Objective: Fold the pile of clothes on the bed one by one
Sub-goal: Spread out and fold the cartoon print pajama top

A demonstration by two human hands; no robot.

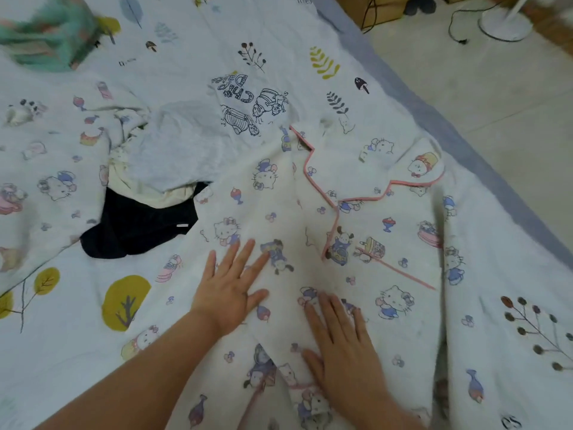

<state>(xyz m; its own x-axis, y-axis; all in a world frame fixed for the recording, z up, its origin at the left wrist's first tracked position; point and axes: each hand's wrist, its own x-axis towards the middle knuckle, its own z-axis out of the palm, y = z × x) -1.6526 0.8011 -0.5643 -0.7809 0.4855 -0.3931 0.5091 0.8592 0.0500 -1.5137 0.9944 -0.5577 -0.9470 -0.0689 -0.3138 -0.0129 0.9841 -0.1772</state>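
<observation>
Evidently soft and light, the cartoon-print pyjama top (356,218) was pressed flat under both hands, left hand (231,293) and right hand (342,346) open; its pink-piped edges (335,225) just beyond the fingers seemed best for gripping.

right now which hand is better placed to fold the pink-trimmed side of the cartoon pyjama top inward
Right, probably. The right hand lies flat on the pyjama top nearer its pink-trimmed edge, which runs up the right half. The left hand presses the left half, toward the black garment, and could anchor the cloth.
</observation>
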